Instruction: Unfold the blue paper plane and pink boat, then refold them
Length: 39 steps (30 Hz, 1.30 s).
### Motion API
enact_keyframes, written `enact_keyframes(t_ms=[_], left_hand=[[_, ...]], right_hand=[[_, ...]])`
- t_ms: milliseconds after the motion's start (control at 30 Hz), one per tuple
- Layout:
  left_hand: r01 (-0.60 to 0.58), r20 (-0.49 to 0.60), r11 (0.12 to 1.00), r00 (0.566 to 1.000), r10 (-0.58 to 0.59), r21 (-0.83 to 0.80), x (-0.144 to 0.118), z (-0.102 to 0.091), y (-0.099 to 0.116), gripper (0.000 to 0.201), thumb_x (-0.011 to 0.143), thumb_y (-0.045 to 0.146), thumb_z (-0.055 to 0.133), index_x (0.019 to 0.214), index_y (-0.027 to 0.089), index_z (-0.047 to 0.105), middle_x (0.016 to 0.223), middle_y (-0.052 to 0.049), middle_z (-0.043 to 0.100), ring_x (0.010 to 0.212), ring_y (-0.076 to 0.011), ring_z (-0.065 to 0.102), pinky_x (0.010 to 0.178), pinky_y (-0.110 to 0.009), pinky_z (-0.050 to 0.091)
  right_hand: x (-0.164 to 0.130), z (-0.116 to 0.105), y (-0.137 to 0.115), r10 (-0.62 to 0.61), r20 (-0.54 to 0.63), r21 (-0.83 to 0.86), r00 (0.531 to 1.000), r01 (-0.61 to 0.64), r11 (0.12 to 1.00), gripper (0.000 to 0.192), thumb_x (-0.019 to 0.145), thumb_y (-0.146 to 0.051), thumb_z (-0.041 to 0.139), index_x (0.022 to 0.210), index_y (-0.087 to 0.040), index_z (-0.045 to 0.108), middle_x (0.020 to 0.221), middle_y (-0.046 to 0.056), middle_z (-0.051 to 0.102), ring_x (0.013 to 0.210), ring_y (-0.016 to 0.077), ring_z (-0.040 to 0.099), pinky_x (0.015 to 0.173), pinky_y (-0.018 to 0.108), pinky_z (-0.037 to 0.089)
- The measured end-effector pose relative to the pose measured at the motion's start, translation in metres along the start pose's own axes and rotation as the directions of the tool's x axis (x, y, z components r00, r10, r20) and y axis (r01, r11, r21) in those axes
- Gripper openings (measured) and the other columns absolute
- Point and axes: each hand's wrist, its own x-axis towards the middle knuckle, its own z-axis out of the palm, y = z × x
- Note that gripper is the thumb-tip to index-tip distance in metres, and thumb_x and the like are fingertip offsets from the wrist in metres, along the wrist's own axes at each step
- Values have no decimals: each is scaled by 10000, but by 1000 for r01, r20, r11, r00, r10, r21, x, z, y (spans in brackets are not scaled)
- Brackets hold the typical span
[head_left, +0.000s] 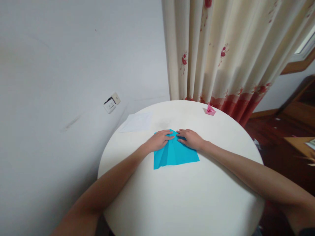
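Note:
A creased sheet of blue paper (175, 154) lies on the round white table (172, 200), its far end coming to a point and its near edge wide. My left hand (161, 139) rests on the paper's left side, fingers stretched toward the middle. On the right side my right hand (190, 138) lies with its fingers spread over the sheet. The fingertips of both hands come close to each other near the pointed top. Parts of the paper's upper edges are hidden under my hands.
A folded pink paper boat (210, 110) sits near the table's far right edge. White paper (136, 122) lies at the back left. Close behind are the wall with a socket (109, 105) and a patterned curtain (221, 65). Scattered papers (311, 143) are at the far right.

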Motion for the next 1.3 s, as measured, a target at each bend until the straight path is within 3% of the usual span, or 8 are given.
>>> enact_keyframes(t_ms=[1300], left_hand=[[4, -24, 1000, 1000, -5, -30, -1, 2, -2, 442, 906, 91, 510, 1299, 245, 644, 1435, -68, 558, 1337, -247, 505, 1128, -443, 408]], right_hand=[[0, 0, 0, 6, -9, -9, 1000, -6, 1000, 348, 978, -331, 535, 1260, -177, 666, 1376, 133, 606, 1337, 276, 507, 1108, 437, 394]])
